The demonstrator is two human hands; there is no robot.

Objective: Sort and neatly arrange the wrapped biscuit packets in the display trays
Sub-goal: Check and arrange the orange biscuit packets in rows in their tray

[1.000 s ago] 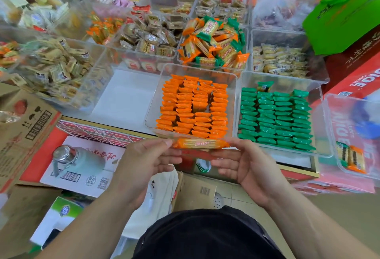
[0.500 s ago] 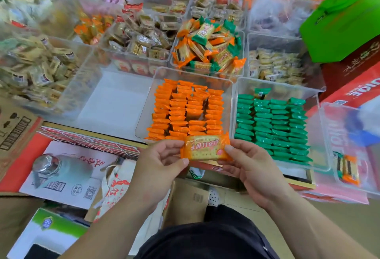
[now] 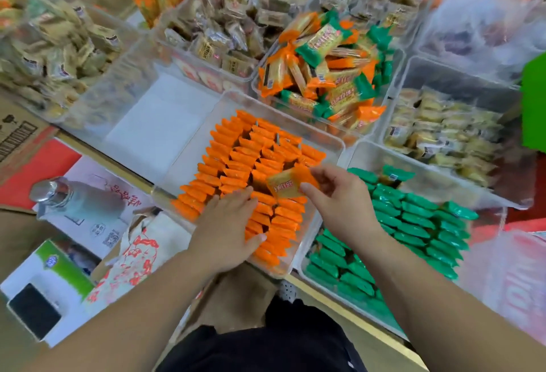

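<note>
Since half a second ago my left hand has let go of the orange packet and both hands have moved forward over the tray. Its fingers are now lying straight and close together, pressing flat on the rows of orange packets. My right hand is holding the packet alone. The thumb and fingertips are pinching its right end, and it is hanging tilted just above the rows, beside the left fingertips.

Under both hands the clear tray is holding these rows. Just right of the right fingers, a second tray is holding rows of green packets. Beyond the fingers, mixed orange and green packets are lying in a loose heap. Far left of the left fingers, a bottle is lying on printed paper.
</note>
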